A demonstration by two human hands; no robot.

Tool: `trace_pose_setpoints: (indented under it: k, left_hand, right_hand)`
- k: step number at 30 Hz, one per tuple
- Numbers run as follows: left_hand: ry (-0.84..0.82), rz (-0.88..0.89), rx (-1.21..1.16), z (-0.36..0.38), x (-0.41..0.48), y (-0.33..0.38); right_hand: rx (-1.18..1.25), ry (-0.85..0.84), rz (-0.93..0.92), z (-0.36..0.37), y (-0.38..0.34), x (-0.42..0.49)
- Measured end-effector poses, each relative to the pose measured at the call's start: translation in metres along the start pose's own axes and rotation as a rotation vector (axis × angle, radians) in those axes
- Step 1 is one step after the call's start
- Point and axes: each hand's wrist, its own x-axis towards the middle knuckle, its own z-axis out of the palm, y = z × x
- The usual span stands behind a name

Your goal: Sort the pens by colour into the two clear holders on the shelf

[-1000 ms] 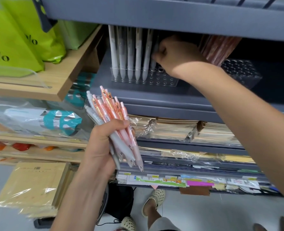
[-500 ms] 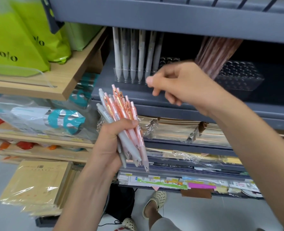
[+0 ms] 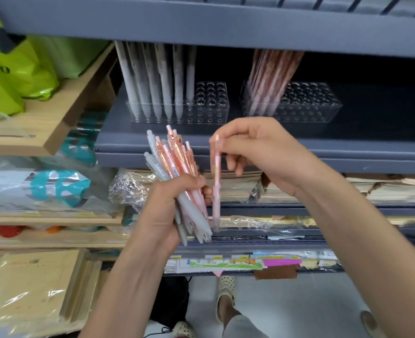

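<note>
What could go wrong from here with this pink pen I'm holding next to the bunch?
The right hand pinches the pink pen only near its top, so it may slip or drag neighbours from the bunch that the left hand grips. The pink pens in the right holder lean sideways; sliding another in could knock them. Dropping it in the left holder, which has grey pens, would mix colours.
</note>
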Motion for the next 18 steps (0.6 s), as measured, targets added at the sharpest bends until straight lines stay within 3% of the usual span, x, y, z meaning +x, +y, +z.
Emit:
trace_pose_setpoints:
  k: [5,12,18]
  left_hand:
    - [-0.026,0.019,-0.012,0.02,0.002,-0.013]
    - [-0.028,0.045,-0.042,0.049,0.002,-0.017]
    - [-0.023,0.075,-0.066,0.064,0.006,-0.022]
  right_hand:
    - [0.285,0.171,-0.106,-0.027,0.011,-0.014]
    - [0.263,0.314,-0.173,-0.063,0.015,-0.01]
    - [0.446,0.505,-0.332,-0.121,0.015,0.001]
